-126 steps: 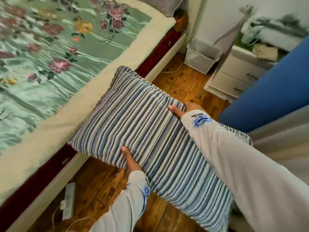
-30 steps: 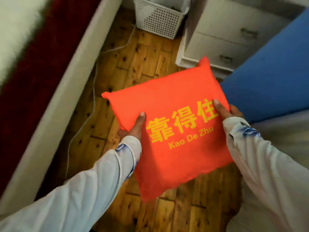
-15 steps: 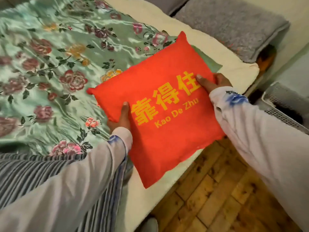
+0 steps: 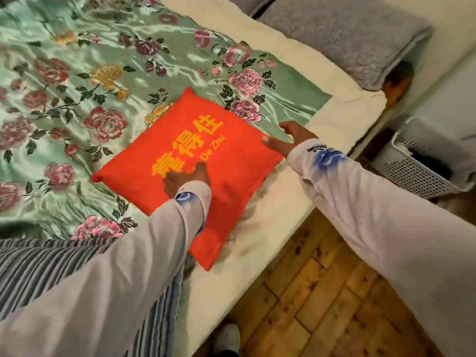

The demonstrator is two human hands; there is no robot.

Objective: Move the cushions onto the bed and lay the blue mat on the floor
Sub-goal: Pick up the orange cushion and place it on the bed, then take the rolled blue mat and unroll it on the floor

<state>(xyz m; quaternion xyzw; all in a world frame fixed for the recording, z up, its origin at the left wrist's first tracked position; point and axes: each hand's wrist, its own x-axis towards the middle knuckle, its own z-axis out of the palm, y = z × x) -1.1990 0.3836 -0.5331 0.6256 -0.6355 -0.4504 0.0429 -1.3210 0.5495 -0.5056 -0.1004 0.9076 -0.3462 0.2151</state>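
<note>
A red cushion [image 4: 226,161] with yellow lettering lies flat on the bed [image 4: 296,199], near its right edge, partly on the green floral bedspread [image 4: 77,81]. My left hand [image 4: 186,180] rests palm down on top of the cushion and grips nothing. At the cushion's right corner my right hand [image 4: 291,139] is spread open, its thumb touching the cushion's edge. A blue-and-white striped cushion [image 4: 38,266] lies on the bed at the lower left, partly hidden by my left sleeve. The blue mat is out of view.
A grey pillow [image 4: 342,34] lies at the head of the bed. Beside the bed, at the right, stands a white perforated basket [image 4: 417,173]. Wooden floorboards [image 4: 322,292] run along the bed's side, and my foot [image 4: 226,338] shows at the bottom.
The red cushion, held in the air by both hands half a second ago, now lies on the bed. Both hands have loosened from its edges.
</note>
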